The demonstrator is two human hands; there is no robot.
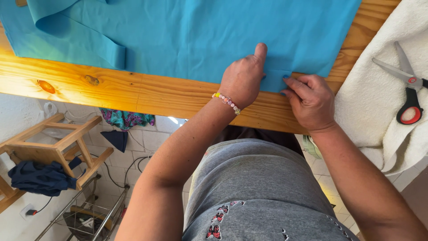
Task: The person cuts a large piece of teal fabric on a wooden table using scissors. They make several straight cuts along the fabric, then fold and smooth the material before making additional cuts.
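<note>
A large sheet of turquoise fabric (191, 35) lies spread over a wooden table (133, 91). My left hand (243, 78), with a bead bracelet on the wrist, presses down on the cloth's near edge, thumb stretched forward. My right hand (310, 100) sits just beside it and pinches a small folded strip of that same edge between its fingertips. Both hands are at the hem near the table's front edge. A loose fold of the fabric curls at the far left.
Scissors (405, 89) with red and black handles lie on a white towel (374, 89) at the right. Below the table are a wooden stool (55, 149) with dark cloth on it, a wire rack (89, 214), cables and a tiled floor.
</note>
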